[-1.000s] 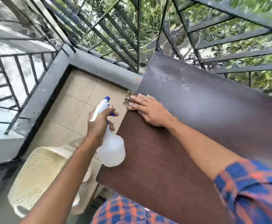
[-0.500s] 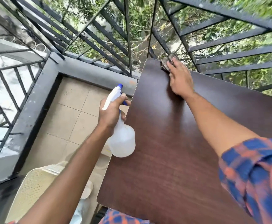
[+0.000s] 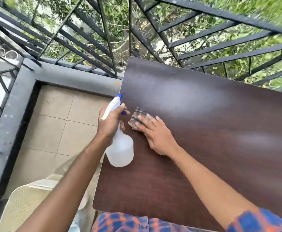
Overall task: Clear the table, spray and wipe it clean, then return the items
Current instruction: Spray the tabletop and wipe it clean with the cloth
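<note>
Left hand (image 3: 111, 122) grips a translucent white plastic spray bottle (image 3: 120, 151) at the dark brown wooden bench's (image 3: 204, 148) left edge, where the flat-fingered right hand (image 3: 157, 136), overshooting, might sweep its crumpled grey cloth (image 3: 137, 117) off.

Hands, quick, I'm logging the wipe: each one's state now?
Left hand: closed around the spray bottle.
Right hand: open, pressing the cloth flat.

Your left hand (image 3: 111, 124) grips the neck of the spray bottle (image 3: 120, 152), one finger on the trigger, at the edge of the surface (image 3: 212, 148). Your right hand (image 3: 157, 136) lies flat on that surface, fingers spread, pressing the cloth (image 3: 137, 117).
</note>
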The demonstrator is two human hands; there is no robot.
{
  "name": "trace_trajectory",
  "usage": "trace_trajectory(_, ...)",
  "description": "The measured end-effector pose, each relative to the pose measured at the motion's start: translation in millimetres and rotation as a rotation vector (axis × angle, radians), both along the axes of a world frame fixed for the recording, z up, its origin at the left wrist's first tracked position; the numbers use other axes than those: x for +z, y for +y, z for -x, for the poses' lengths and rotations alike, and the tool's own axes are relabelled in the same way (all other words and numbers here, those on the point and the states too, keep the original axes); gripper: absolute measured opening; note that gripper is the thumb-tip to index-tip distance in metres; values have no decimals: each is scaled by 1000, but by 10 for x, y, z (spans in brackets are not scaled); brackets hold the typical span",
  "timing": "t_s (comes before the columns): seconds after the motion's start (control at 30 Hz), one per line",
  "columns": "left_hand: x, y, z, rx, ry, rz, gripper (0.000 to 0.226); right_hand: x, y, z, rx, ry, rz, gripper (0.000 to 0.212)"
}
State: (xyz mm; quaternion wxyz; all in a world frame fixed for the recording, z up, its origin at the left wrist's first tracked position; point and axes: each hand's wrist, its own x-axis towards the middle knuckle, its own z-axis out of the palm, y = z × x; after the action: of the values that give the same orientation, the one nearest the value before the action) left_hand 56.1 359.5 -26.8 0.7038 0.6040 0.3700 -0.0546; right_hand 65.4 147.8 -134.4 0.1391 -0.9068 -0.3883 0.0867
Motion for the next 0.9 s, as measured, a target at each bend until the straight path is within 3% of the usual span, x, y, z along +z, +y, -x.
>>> trace_trajectory(0.07, -8, -56, 1, -40, 8, -15, 14, -19, -376, 15, 76, -14, 7, 55)
trace_trajectory(0.1, -9, -79, 6, -60, 8, -20, 15, -1, -565, -76, 2, -19, 24, 54)
trace_trajectory(0.27, 21, -176, 50, -111, -16, -7, 16, 199, -974, -813, -899, 57, 42, 55)
trace_trajectory(0.33, 12, -207, 52, -114, -12, 0, 15, 256, -611, -877, -1062, 85, 37, 56)
trace_trajectory(0.4, -4, -250, 37, -119, 1, -9, 15, 246, -203, -660, -856, 76, 55, 58)
trace_trajectory(0.5, -18, -313, -6, -107, -9, 12, 17, 144, 35, -21, -203, 65, 54, 58)
trace_trajectory(0.57, -41, -332, -49, -113, -24, 27, 17, 48, -228, 95, -48, 23, 5, 53)
trace_trajectory(0.63, -78, -310, -116, -129, -1, 10, 16, 9, -572, -56, -220, -13, 4, 52)
trace_trajectory(0.77, -130, -219, -284, -118, 32, 1, 12, 58, -1186, -779, -822, -9, 51, 54)
trace_trajectory(0.9, -114, -104, -463, -77, 16, 3, 18, 79, -986, -1461, -1287, 48, 51, 60)
